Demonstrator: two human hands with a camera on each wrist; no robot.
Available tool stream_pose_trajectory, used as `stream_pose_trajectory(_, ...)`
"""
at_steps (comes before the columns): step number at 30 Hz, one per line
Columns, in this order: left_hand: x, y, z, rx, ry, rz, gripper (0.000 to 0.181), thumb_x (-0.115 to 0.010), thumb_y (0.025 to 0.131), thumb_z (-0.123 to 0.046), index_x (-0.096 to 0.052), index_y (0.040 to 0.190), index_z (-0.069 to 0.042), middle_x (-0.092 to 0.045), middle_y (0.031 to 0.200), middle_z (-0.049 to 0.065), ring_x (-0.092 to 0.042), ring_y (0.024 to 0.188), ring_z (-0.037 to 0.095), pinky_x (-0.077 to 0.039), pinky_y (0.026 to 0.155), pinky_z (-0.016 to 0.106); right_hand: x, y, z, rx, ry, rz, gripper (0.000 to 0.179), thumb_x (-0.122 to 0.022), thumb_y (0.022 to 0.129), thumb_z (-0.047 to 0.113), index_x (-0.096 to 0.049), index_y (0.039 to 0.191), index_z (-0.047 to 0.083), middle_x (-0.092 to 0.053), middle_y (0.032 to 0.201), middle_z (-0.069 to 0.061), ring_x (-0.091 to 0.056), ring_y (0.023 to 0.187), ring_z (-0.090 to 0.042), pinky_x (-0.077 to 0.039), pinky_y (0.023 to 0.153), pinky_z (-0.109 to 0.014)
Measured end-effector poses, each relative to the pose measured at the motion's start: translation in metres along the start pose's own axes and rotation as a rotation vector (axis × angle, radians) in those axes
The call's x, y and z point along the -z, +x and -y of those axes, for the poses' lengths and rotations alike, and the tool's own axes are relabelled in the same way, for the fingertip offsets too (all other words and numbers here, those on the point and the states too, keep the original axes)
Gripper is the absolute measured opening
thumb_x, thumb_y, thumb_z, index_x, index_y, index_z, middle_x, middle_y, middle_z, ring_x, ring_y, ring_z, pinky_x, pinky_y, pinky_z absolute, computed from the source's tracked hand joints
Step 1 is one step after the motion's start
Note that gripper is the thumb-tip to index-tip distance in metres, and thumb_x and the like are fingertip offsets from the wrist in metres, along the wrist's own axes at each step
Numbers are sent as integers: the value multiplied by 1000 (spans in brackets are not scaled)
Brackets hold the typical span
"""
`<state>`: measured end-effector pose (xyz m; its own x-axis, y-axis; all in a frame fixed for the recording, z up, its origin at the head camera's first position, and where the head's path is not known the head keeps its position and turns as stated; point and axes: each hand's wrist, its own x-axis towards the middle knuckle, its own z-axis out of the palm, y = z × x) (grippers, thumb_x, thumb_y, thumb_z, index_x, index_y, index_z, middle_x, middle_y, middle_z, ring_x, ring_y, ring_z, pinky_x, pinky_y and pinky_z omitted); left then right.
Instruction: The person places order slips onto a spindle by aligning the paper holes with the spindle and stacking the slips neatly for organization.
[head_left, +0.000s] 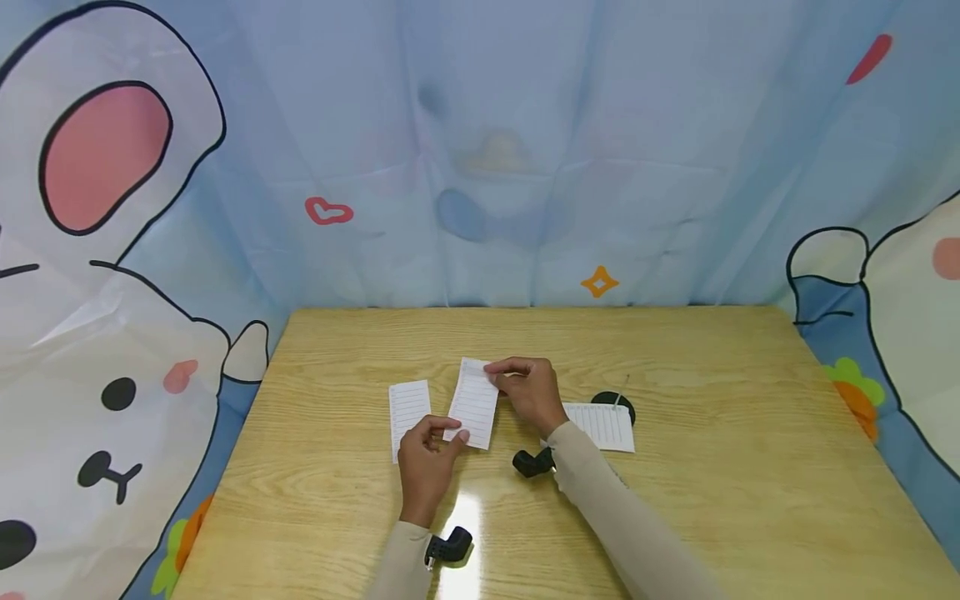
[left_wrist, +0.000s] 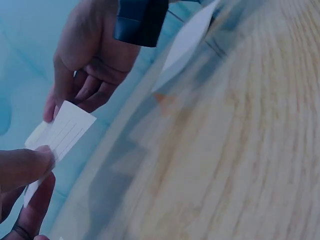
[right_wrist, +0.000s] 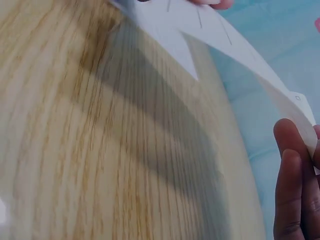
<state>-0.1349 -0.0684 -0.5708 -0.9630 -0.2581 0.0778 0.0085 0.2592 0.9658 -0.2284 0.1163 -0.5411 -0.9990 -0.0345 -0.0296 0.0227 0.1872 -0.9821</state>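
A white lined paper card (head_left: 474, 404) is held up over the middle of the table, tilted, between both hands. My left hand (head_left: 427, 471) pinches its lower left corner between thumb and fingers. At the upper right corner, the thumb and fingers of my right hand (head_left: 532, 392) grip the same card. In the right wrist view the held card (right_wrist: 250, 60) bows in a curve above the tabletop. A second lined card (head_left: 408, 406) lies to the left, its lower part hidden by the left hand. Beside the right wrist lies a third lined card (head_left: 600, 427), partly covered by the sleeve.
Under the third card's far edge shows a dark round object (head_left: 628, 412), with a thin pale string or stick near it. The wooden table (head_left: 337, 517) ends at a printed blue curtain (head_left: 510, 233). Black devices sit at the left wrist (head_left: 450, 546) and right wrist (head_left: 532, 462).
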Motion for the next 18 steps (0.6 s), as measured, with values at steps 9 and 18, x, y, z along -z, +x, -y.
stream_pose_trajectory(9, 0, 0, -14, -22, -214, -57, 13, -89, 85, -14, -81, 96, -15, -78, 97, 7, -48, 75, 14, -38, 69, 21, -2, -9, 8, 54, 139, -81, 14, -76, 96, 3, -83, 109, 2, -77, 120, -20, -80, 91, -20, -65, 79, -36)
stream_pose_trajectory(18, -4, -4, -23, -50, -238, -168, 13, -88, 86, -14, -81, 96, -12, -73, 87, 11, -49, 73, 8, -35, 62, 22, -10, -21, 12, 77, 242, -205, 15, -77, 94, 0, -83, 108, 1, -78, 117, -21, -79, 86, -13, -65, 78, -37)
